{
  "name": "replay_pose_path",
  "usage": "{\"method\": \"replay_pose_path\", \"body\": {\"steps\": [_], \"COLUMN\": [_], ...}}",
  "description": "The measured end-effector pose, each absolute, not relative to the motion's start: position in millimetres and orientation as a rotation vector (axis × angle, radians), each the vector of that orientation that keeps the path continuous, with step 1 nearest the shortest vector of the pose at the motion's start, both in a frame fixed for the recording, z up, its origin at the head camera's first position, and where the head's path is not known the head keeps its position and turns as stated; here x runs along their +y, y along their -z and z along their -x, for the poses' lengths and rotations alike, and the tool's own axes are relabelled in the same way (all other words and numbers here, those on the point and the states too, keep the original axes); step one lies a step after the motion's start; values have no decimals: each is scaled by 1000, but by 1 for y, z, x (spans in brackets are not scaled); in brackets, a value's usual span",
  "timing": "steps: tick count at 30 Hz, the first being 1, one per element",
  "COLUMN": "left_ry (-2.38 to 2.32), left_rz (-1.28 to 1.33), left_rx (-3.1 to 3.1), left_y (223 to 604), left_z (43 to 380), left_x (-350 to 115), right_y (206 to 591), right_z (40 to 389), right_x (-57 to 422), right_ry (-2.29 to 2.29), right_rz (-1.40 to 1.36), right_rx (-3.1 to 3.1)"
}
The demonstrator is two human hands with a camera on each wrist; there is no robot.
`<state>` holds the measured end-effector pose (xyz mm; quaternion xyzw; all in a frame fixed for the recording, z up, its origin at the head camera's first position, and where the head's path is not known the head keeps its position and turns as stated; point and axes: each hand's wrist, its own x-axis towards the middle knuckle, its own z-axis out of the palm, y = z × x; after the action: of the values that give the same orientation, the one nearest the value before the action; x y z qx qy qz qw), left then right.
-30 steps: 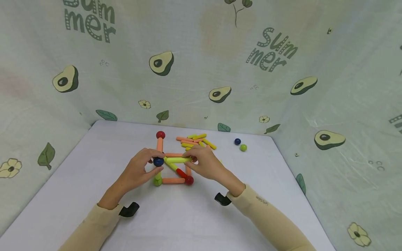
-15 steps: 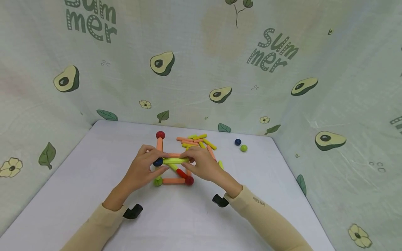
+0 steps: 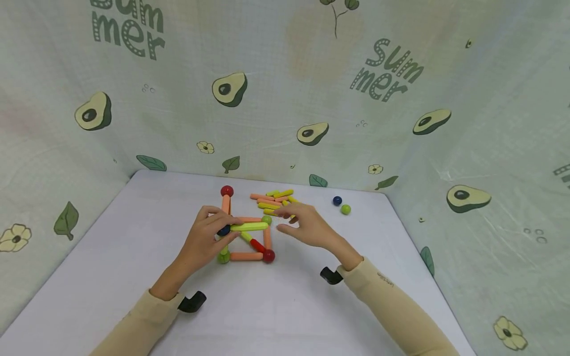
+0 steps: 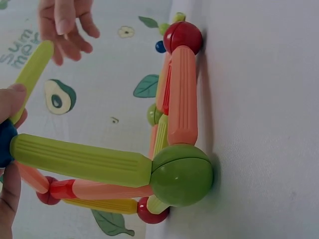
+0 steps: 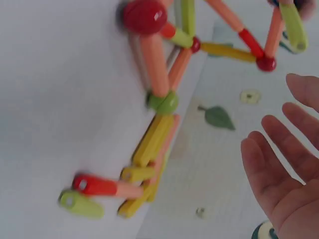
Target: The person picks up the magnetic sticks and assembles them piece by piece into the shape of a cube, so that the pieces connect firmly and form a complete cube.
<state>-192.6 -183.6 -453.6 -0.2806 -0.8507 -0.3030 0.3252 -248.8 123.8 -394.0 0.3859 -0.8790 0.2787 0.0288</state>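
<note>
My left hand pinches a dark blue ball at a raised corner of a magnetic rod-and-ball frame. A yellow-green magnetic rod juts right from that ball, its other end free; a left fingertip touches it near the ball. A second green rod joins the blue ball down to a green ball on the table. A salmon rod links this to a red ball. My right hand hovers right of the free rod end, fingers apart, holding nothing.
Behind the frame lies a pile of loose rods, partly hidden by the right hand. A loose blue ball and green ball sit farther right. A raised red ball tops the frame's far left. Patterned cloth hangs behind the table.
My right hand has let go of the yellow-green rod and moved right. The rod now stays out from the blue ball, which my left hand still holds.
</note>
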Motion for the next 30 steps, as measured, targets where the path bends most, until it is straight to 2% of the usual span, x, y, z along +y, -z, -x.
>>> {"method": "replay_pose_path", "body": {"steps": [10, 15, 21, 30], "left_ry": [811, 824, 845, 852], "left_rz": [691, 684, 707, 722], "left_rx": [-2260, -2277, -2254, -2246], "left_y": [452, 453, 453, 453], "left_z": [190, 190, 191, 190], "left_x": [-182, -181, -180, -181], "right_y": [423, 440, 454, 472], "right_z": [320, 345, 361, 364], "right_x": [246, 291, 310, 307], "right_ry": [-646, -602, -583, -632], "right_rz": [-682, -532, -487, -437], "right_rx": [-2888, -2946, -3020, -3030]}}
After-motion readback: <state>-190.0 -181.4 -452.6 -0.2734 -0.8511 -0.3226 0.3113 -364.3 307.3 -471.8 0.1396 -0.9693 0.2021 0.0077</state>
